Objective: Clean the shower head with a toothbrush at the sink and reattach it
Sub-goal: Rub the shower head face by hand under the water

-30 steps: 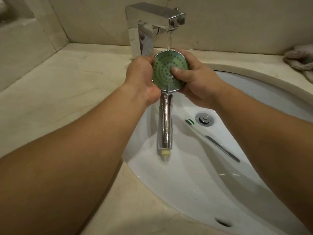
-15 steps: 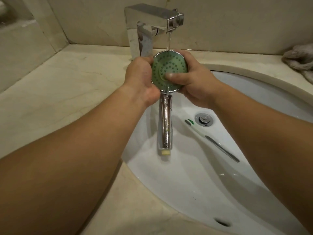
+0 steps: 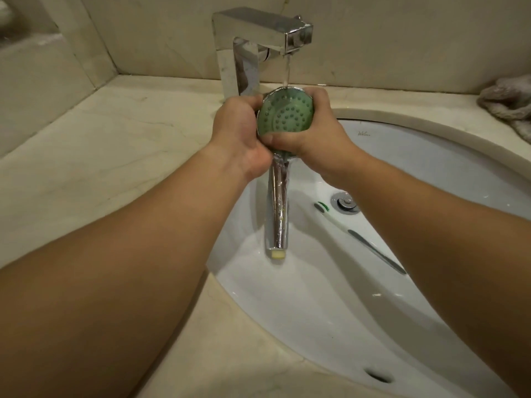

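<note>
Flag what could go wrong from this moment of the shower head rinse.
1. Both the left hand and right hand grip the wet shower head under the tap's stream; it might slip and strike the sink.
2. The toothbrush lies in the sink with its bristles near the drain, where runoff likely dirties them.
</note>
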`<move>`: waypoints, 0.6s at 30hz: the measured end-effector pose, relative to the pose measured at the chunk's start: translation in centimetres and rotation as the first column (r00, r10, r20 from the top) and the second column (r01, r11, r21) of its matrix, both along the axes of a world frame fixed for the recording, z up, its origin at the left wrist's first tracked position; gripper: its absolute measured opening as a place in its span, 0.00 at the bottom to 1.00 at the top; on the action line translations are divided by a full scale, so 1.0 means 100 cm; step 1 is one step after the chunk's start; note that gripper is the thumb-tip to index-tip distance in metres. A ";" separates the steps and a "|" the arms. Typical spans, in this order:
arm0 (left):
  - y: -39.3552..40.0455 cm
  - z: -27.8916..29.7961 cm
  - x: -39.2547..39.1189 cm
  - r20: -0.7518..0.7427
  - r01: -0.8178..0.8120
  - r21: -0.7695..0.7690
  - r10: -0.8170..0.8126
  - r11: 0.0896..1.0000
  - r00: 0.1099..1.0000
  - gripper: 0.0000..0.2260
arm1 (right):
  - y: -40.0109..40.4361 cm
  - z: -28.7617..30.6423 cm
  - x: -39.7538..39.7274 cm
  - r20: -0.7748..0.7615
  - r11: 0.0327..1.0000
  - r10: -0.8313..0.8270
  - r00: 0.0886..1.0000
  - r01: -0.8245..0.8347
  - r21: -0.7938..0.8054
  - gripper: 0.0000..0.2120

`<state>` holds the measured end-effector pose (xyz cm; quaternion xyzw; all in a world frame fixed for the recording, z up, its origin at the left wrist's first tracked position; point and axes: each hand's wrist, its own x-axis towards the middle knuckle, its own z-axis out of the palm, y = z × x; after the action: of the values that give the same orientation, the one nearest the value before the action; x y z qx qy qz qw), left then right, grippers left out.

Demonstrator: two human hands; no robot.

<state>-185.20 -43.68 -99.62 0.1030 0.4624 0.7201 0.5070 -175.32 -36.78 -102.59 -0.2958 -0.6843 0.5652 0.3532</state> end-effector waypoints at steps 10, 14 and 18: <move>0.000 -0.002 -0.001 0.023 0.005 0.000 -0.005 1.000 1.000 0.19 | -0.003 -0.001 -0.007 0.067 0.986 -0.146 0.987 0.140 0.087 0.36; 0.000 -0.002 0.000 0.030 0.004 0.022 -0.004 1.000 1.000 0.18 | 0.001 0.000 0.003 0.116 0.981 -0.076 0.990 0.054 0.184 0.40; 0.003 -0.002 0.006 0.042 0.023 0.006 -0.023 1.000 0.999 0.15 | -0.010 0.001 -0.003 0.016 0.955 -0.268 0.963 0.264 0.139 0.31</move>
<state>-184.58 -43.37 -99.81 0.0946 0.4484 0.7174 0.5247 -175.64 -37.83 -102.46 -0.3703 -0.6811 0.4595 0.4334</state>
